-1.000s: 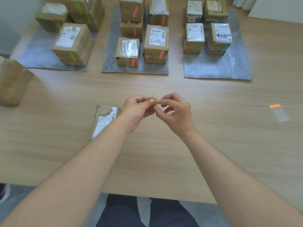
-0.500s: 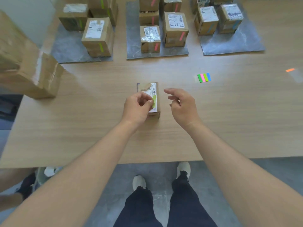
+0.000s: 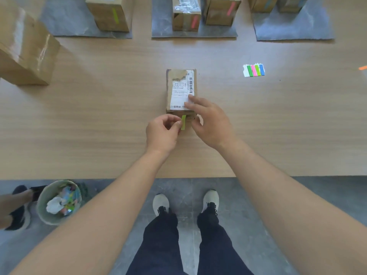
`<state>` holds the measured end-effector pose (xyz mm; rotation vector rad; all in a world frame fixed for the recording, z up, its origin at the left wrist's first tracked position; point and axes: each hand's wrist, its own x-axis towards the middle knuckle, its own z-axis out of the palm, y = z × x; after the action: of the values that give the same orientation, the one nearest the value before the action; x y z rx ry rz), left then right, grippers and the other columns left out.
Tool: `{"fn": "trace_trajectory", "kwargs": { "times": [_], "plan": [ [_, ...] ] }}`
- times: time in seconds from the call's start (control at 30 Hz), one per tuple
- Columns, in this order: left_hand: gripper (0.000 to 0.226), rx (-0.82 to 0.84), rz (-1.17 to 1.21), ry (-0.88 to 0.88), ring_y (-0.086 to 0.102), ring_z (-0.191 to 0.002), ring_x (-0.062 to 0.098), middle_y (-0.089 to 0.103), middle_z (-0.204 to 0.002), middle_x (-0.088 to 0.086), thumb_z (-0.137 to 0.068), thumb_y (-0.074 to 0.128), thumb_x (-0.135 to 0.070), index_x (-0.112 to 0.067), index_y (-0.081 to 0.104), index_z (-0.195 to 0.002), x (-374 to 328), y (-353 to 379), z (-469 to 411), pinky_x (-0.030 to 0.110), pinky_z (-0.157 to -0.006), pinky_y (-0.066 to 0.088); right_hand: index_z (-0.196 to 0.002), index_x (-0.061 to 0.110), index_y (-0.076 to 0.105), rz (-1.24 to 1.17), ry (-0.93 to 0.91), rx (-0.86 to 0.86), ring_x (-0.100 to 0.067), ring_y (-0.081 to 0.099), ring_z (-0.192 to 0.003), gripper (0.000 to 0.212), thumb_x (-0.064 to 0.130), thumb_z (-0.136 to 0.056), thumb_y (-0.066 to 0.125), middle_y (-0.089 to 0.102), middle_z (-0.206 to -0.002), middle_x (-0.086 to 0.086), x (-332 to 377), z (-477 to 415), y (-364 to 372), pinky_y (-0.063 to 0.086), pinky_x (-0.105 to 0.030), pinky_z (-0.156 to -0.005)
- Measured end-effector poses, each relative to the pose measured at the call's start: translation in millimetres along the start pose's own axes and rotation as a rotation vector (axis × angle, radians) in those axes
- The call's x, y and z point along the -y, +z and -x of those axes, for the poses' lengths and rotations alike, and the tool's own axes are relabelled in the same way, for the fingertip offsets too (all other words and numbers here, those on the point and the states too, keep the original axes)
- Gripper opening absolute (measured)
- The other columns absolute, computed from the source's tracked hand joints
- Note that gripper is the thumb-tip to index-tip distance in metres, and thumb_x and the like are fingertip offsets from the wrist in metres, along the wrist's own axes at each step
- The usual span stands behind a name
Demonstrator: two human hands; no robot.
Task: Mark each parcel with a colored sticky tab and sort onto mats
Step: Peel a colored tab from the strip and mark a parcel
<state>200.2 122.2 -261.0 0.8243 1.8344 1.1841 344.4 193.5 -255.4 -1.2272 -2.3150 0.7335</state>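
Small parcel sits mid-table, centred between the left and right edges, with its long side running from the near edge toward the far one. White shipping label faces up, and a torn strip of brown tape crosses the far end.

Left hand pinches a green sticky tab between thumb and forefinger, other fingers curled in. The tab stands upright against the parcel's near face, its top end at the upper edge of that face. Can't tell how much of it is stuck down.

Right hand isn't gripping anything. Its fingers lie fairly straight on the near right part of the label, and the thumb is down by the near right corner of the parcel.

Tab pad lies flat toward the right side of the table, well apart from the parcel, showing green, pink, yellow-green and blue strips. One loose orange tab lies at the right edge.

Three grey mats run along the far side:
- Left mat: a box with a green tab.
- Middle mat: two boxes with pink tabs.
- Right mat: boxes cut off by the frame, blue tabs just showing.

A large taped carton sits at the left edge of the table. On the floor below the near edge, a round bin holds paper scraps, and another person's shoe is beside it.
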Motion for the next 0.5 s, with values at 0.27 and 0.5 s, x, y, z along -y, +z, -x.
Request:
{"fn": "trace_trajectory", "kwargs": {
  "times": [0.27, 0.5],
  "plan": [
    [0.007, -0.045, 0.076, 0.011, 0.072, -0.076, 0.031, 0.075, -0.074, 0.003, -0.082, 0.072, -0.024, -0.02, 0.077, -0.081, 20.0, 14.5, -8.8, 0.051, -0.078, 0.059, -0.121, 0.018, 0.075, -0.044, -0.058, -0.178, -0.022, 0.068, -0.112, 0.037, 0.013, -0.084, 0.071, 0.063, -0.14, -0.003, -9.6, 5.8, 19.8, 0.06, -0.043, -0.081],
    [0.007, -0.066, 0.135, 0.006, 0.073, -0.073, 0.027, 0.076, -0.074, 0.003, -0.082, 0.073, -0.022, -0.017, 0.078, -0.082, 24.8, 17.3, -11.5, 0.05, -0.078, 0.06, -0.103, 0.018, 0.08, -0.036, -0.027, -0.287, -0.027, 0.069, -0.099, 0.02, 0.023, -0.084, 0.078, 0.07, -0.121, 0.0, -10.7, -4.1, 27.4, 0.059, -0.043, -0.069]
  ]
}}
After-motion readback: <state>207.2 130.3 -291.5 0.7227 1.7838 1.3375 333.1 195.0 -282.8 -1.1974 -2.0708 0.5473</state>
